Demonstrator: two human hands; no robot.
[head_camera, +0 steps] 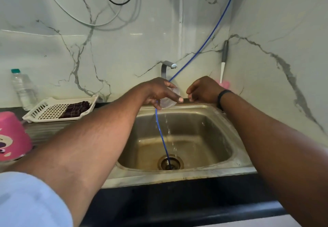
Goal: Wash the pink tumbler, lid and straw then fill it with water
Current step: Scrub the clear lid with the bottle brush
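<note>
My left hand (159, 92) holds the clear round lid (169, 100) just below the steel faucet (168, 67), over the back of the sink (221, 120). Water drips from the lid down toward the drain (170, 163). My right hand (204, 90) hovers beside it at the sink's back rim. Its fingers are curled closed, and nothing shows in them. The pink tumbler (12, 136) stands upside down on the counter at the far left. No straw is visible.
A blue hose (160, 134) runs from the wall past the faucet into the drain. A white drying tray (53, 109) with a dark cloth and a plastic bottle (23, 88) sit at the left. A pink brush (224, 84) leans in the right corner.
</note>
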